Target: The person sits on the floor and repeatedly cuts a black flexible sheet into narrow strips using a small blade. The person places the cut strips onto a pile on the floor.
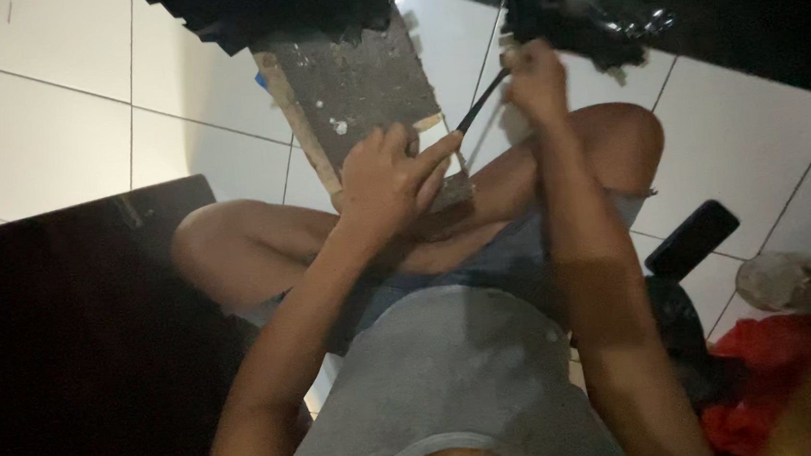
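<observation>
I sit cross-legged on a white tiled floor. A thin dark strip (479,106) stretches between my two hands. My left hand (390,176) pinches its near end over the edge of a worn wooden board (356,87) with a dark stained top. My right hand (536,81) is closed on the strip's far end, raised above my right knee. The board rests tilted against my legs and its far end runs under a dark pile.
A black pile of material (272,7) lies at the top, and more dark shiny stuff (601,20) sits at top right. A dark panel (75,312) is at left. A black flat device (692,237), a red cloth (773,363) and a pale round lump (784,280) lie at right.
</observation>
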